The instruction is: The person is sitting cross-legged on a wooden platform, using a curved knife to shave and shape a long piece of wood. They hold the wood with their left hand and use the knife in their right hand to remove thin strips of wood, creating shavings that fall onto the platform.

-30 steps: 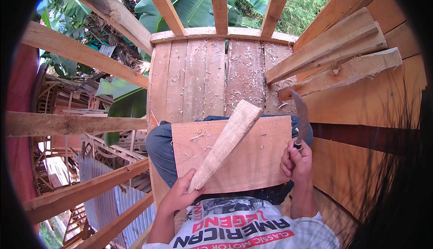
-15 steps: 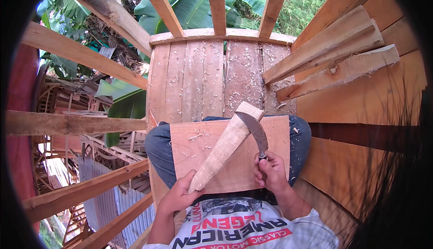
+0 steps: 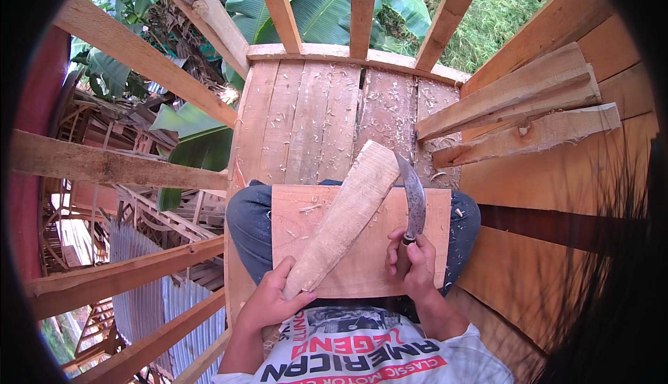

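Plank floor (image 3: 289, 123) towards 12 o'clock, littered with pale shavings (image 3: 310, 209), thickest between 12 and 1. Open wooden slats (image 3: 276, 8) fanned from 8 o'clock round to 1; beyond them, broad green leaves (image 3: 327, 8) at 12, grass (image 3: 481, 28) between 1 and 2, grey corrugated sheet (image 3: 136, 273) at 8. Orange-brown wall (image 3: 550, 175) at 3. Rough offcuts (image 3: 529, 136) lying aslant at 2 o'clock, low ends pointing to the floor.

Seated, legs (image 3: 248, 227) folded in dark trousers; board (image 3: 369, 273) laid across the lap below centre, a few shavings on top. White printed shirt (image 3: 362, 346) at 6.

Main piece: wood (image 3: 344, 217), pale and tapered, aslant over the board, wide end up towards 1 o'clock, narrow end down at 7. Left hand (image 3: 275, 300) at 7, fingers (image 3: 285, 267) grasping the narrow end. Right hand (image 3: 417, 266) between 4 and 5, fingers clenched round the handle of a knife (image 3: 415, 200). Blade curved, dark, speckled; raised towards 12, tip bending to 11, just beside the right edge of the wide end. Touching or slightly apart: cannot tell.
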`<state>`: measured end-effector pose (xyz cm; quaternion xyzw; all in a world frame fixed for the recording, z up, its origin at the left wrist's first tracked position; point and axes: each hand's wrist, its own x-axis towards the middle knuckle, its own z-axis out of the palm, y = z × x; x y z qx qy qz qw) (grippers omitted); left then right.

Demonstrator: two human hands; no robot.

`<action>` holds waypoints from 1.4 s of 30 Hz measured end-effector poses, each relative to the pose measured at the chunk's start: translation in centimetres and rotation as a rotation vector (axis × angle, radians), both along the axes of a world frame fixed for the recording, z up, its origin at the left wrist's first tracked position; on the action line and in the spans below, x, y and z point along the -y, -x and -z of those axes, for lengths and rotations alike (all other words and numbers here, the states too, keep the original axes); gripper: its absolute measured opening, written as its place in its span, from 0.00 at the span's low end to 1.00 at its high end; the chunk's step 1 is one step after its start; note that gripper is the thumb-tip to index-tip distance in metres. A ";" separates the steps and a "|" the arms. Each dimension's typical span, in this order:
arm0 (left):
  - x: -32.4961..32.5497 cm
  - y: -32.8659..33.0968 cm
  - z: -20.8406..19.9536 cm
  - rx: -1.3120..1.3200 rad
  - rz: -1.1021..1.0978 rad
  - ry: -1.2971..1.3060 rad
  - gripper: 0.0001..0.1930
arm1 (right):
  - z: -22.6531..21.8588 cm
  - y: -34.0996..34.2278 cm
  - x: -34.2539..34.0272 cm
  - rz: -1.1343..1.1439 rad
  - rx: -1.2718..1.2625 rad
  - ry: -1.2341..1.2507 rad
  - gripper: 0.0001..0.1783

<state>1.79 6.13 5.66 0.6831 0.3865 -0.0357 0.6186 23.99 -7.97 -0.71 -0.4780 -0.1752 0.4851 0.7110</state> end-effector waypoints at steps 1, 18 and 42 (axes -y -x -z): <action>0.1 -0.2 0.0 0.025 -0.036 0.048 0.24 | 0.0 0.4 0.1 0.010 0.048 -0.008 0.22; 1.8 -1.8 1.8 0.199 -0.154 0.220 0.18 | 2.4 0.3 1.6 0.232 0.595 -0.030 0.17; 2.3 -2.6 -0.9 0.171 -0.012 -0.123 0.24 | -2.8 -3.9 0.8 0.028 1.311 0.263 0.30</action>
